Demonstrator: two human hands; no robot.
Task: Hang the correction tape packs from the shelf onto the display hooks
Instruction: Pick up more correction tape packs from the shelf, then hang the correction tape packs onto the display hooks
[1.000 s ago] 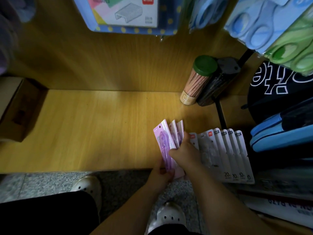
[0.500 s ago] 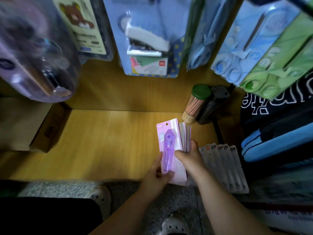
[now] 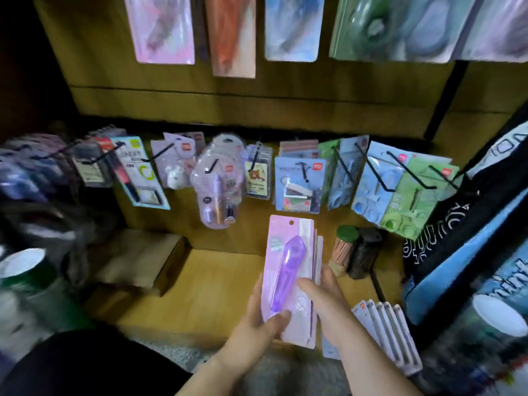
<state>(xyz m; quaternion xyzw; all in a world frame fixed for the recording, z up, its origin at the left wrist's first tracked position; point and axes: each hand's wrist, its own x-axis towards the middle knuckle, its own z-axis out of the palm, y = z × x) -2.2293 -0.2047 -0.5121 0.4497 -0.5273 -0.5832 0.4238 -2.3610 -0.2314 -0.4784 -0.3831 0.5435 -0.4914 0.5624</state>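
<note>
both hands, left hand (image 3: 258, 321) and right hand (image 3: 325, 307), gripping the purple packs (image 3: 288, 270) upright over the shelf's (image 3: 217, 281) front edge

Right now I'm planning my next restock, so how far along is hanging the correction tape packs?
Early. Done: a stack of purple packs is lifted off the shelf. In hand: the left hand and right hand grip that stack, below the display hooks. Left: none of the stack is on a hook, and a fan of pale packs lies on the shelf beside the right hand.
</note>
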